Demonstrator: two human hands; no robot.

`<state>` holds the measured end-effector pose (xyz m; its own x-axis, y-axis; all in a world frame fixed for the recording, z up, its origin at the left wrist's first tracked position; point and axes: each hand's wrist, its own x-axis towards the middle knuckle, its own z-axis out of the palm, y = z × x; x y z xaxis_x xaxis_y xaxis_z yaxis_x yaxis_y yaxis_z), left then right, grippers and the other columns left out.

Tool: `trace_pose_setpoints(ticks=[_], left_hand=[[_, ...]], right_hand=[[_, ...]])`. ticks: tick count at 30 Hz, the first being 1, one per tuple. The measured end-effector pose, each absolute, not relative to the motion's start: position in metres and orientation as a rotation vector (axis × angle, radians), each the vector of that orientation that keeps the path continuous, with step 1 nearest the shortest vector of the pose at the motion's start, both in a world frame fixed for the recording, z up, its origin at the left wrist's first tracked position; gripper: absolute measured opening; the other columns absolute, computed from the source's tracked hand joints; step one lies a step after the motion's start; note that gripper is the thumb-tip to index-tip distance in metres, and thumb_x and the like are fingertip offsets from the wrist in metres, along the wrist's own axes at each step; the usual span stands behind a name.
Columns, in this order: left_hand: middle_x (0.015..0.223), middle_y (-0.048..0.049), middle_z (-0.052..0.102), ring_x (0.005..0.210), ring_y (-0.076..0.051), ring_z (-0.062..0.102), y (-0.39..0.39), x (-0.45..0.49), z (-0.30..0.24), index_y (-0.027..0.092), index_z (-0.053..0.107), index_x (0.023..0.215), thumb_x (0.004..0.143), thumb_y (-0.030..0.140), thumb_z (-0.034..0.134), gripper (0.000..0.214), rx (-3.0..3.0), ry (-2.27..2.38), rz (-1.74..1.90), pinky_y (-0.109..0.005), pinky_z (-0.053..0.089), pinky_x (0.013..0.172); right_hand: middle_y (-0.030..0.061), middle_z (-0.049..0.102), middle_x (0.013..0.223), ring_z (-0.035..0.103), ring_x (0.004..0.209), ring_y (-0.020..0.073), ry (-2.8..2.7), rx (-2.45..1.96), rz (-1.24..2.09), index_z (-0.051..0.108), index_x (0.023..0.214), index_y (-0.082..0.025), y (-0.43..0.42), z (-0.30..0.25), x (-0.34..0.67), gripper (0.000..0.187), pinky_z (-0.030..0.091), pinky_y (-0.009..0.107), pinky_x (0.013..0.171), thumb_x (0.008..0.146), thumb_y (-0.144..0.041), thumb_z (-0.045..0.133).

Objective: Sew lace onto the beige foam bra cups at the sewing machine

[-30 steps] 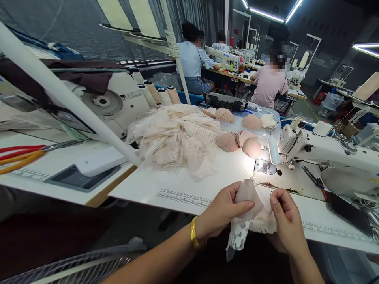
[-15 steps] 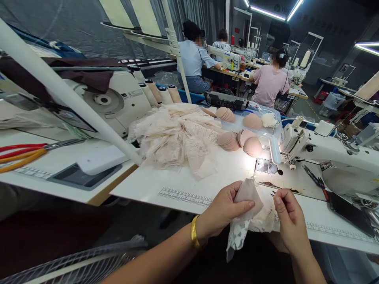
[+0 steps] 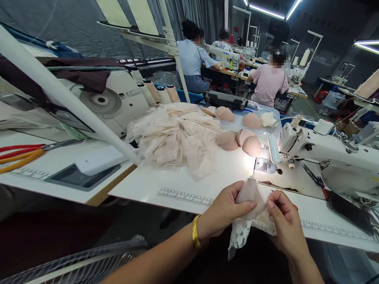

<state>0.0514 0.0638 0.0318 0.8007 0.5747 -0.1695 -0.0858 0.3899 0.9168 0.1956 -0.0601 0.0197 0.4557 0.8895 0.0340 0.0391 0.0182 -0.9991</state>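
Note:
My left hand (image 3: 223,211) pinches a beige fabric piece with a lace edge (image 3: 250,207) at the near edge of the white sewing table (image 3: 183,183); a gold bangle sits on that wrist. My right hand (image 3: 284,223) grips the same piece from its right side, thumb on top. White lace hangs down below both hands. Beyond them, the sewing machine (image 3: 322,154) stands at the right, its needle plate (image 3: 265,165) lit by a lamp.
A heap of cream lace pieces (image 3: 177,136) lies mid-table, with stacks of beige foam cups (image 3: 239,140) beside it. Snips (image 3: 314,179) and a dark phone (image 3: 349,211) lie at the right. Red and yellow scissors (image 3: 20,154) rest far left. Other people sew at tables behind.
My right hand has moved left and closed onto the fabric piece, beside my left thumb. The piece is now bunched tighter between both hands.

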Motion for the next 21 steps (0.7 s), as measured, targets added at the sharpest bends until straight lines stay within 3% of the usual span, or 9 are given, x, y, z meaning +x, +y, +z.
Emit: trace_pose_setpoints(ticks=[7, 16, 21], left_hand=[[0.09, -0.0053, 0.068, 0.077, -0.017, 0.06, 0.062, 0.053, 0.035, 0.014, 0.061, 0.098, 0.066, 0.045, 0.088, 0.051, 1.1, 0.517, 0.434, -0.027, 0.048, 0.068], [0.086, -0.0041, 0.067, 0.075, -0.016, 0.059, 0.062, 0.053, 0.034, 0.014, 0.061, 0.098, 0.069, 0.043, 0.087, 0.048, 1.129, 0.486, 0.454, -0.026, 0.048, 0.067], [0.089, -0.006, 0.068, 0.078, -0.017, 0.059, 0.061, 0.055, 0.035, 0.013, 0.061, 0.096, 0.069, 0.042, 0.085, 0.046, 1.186, 0.497, 0.447, -0.027, 0.048, 0.069]], right_hand=[[-0.0038, 0.045, 0.075, 0.04, 0.067, 0.0133, -0.729, -1.305, 0.694, 0.055, 0.089, -0.023, -0.064, 0.019, 0.205, 0.026, 0.036, 0.026, 0.062, 0.098, -0.046, 0.063], [0.002, 0.057, 0.091, 0.054, 0.082, 0.0184, -1.341, -1.592, 0.06, 0.061, 0.1, -0.024, -0.069, 0.032, 0.193, 0.003, 0.043, 0.031, 0.072, 0.1, -0.023, 0.057], [0.0015, 0.057, 0.087, 0.053, 0.08, 0.018, -1.434, -1.628, -0.027, 0.057, 0.092, -0.023, -0.062, 0.031, 0.192, 0.011, 0.041, 0.032, 0.073, 0.101, -0.019, 0.052]])
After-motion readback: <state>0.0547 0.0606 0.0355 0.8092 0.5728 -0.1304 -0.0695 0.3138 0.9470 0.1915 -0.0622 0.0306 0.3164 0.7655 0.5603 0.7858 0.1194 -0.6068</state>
